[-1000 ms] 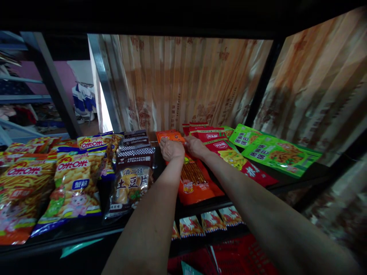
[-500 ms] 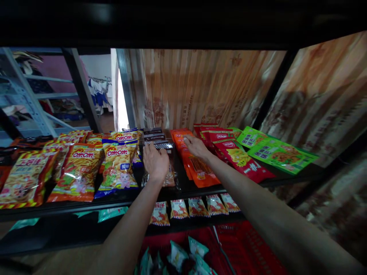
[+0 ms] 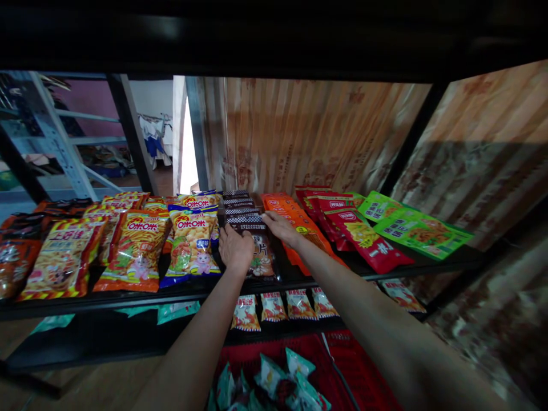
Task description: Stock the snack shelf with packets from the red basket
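Note:
A stack of dark brown snack bags [image 3: 262, 261] lies on the black shelf, running back in a row. My left hand [image 3: 237, 249] rests at the left side of the front bag, fingers stretched and thumb apart. At the bag's upper right edge is my right hand [image 3: 279, 228], fingers extended, between the brown bags and some orange packets [image 3: 285, 202]. Neither hand is wrapped around a bag. Just left of my left hand stands a blue and yellow snack bag [image 3: 193, 245]. Whether the right fingertips press on the brown bag cannot be made out.
Red packets [image 3: 357, 237] and green packets [image 3: 422, 228] lie to the right, more snack bags [image 3: 132, 251] to the left. Small white-and-orange packets [image 3: 274, 306] line the shelf below. Under that, a red basket [image 3: 308, 342] holds several teal packets. A dark shelf board [image 3: 274, 40] hangs overhead.
My right hand has moved left, from over the orange packets to the brown bags' right edge. The left hand stays beside the brown bags. The view has shifted slightly left.

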Motion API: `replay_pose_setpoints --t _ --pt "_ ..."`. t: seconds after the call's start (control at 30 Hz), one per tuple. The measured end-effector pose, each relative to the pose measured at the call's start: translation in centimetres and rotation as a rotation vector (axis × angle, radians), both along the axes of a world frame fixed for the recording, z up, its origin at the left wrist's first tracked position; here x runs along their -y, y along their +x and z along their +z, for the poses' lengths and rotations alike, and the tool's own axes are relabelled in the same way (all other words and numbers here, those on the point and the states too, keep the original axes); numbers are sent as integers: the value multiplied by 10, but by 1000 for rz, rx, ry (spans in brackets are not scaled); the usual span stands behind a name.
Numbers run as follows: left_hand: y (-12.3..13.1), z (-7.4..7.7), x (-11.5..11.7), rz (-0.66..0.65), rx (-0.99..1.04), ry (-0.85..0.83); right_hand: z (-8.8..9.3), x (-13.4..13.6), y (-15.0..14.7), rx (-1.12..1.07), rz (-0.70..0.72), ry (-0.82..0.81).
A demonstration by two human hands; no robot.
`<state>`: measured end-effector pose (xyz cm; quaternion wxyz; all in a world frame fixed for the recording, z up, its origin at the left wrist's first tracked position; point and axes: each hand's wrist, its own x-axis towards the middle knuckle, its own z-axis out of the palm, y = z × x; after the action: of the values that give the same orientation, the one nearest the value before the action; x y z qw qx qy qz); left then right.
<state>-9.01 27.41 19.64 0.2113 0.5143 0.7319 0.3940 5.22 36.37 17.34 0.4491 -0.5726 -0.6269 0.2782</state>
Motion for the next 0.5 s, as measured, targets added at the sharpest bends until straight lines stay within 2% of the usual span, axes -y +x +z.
replay_pose_setpoints --t 0.13,0.3,0.4,0.5 --pt "-5 7 -15 44 4 29 -9 -8 -7 -208 -27 -42" --pt "-7 14 -29 85 57 7 -5 -11 -11 -343 -89 -74" --pt "-9 5 -39 81 130 -44 -3 -10 -11 -368 -81 -71" --pt "-12 -14 -54 105 160 -67 -4 -11 -11 -388 -87 -61"
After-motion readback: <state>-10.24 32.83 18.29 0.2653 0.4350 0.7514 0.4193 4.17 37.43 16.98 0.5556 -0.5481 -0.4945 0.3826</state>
